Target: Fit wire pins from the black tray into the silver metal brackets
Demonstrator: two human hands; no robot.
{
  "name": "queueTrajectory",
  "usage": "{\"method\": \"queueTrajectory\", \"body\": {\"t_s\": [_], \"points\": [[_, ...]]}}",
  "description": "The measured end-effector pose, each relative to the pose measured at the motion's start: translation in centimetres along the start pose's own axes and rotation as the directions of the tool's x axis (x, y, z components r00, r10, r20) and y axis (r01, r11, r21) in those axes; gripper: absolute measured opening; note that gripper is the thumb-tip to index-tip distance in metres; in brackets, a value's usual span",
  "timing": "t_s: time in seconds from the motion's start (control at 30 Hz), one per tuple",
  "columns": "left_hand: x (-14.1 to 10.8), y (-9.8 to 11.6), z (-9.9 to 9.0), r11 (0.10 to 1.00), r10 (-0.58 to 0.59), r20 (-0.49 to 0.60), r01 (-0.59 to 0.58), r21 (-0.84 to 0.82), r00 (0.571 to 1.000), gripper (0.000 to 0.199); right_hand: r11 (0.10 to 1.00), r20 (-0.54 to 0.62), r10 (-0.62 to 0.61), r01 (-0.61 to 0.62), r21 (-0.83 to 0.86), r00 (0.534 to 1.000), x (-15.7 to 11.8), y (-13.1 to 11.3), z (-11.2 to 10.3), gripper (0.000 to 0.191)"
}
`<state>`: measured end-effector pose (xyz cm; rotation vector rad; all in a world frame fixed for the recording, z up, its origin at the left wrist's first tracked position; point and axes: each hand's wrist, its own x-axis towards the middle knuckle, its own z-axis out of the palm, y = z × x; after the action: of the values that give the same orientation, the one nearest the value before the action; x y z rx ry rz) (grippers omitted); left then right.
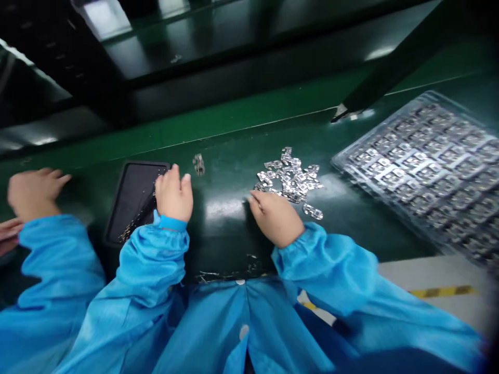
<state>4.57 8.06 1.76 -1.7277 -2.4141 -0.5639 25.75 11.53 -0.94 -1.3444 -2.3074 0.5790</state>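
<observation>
My left hand point(174, 196) is at the right edge of a shallow black tray point(134, 182), its thumb apart from the bent fingers. Small gold-coloured, pin-like pieces point(127, 231) lie in the tray. My right hand point(277, 215) is in front of a loose pile of small shiny metal parts point(288, 176). Its thumb and forefinger are pressed together at the near left side of the pile. Whatever is between those fingertips is too small to make out. A separate metal part point(198, 164) lies beyond my left hand, and another part point(313, 211) rests just right of my right hand.
A clear plastic tray point(339, 161) filled with rows of metal parts is at the right. Another person's hand point(35, 192) in a blue sleeve is at the far left. A dark post point(374, 83) meets the green table behind the pile. Thin scraps point(218, 274) lie along the near edge.
</observation>
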Motion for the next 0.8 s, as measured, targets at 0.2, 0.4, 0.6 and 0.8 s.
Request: {"method": "queueTrajectory", "body": {"t_s": [0.2, 0.4, 0.6, 0.8], "points": [[-0.9, -7.6, -1.0, 0.9, -0.417, 0.018, 0.41, 0.146, 0.909, 0.044, 0.958, 0.246, -0.045, 0.111, -0.264, 0.968, -2.8, 0.8, 1.1, 0.025], [-2.7, -10.5, -1.5, 0.857, -0.514, 0.23, 0.487, 0.167, 0.826, 0.032, 0.972, 0.306, -0.06, 0.125, -0.199, 0.95, -3.3, -1.8, 2.1, 0.022], [-2.9, -9.0, -3.0, 0.905, -0.418, 0.091, 0.405, 0.133, 0.904, 0.038, 0.984, 0.237, -0.084, 0.118, -0.136, 0.968, -4.0, -2.8, 2.9, 0.028], [-4.8, -4.8, -4.2, 0.985, 0.11, 0.073, -0.119, 0.123, 0.991, 0.029, 0.997, 0.241, -0.034, 0.018, 0.07, 0.97, -2.6, -3.4, 2.1, 0.025]]}}
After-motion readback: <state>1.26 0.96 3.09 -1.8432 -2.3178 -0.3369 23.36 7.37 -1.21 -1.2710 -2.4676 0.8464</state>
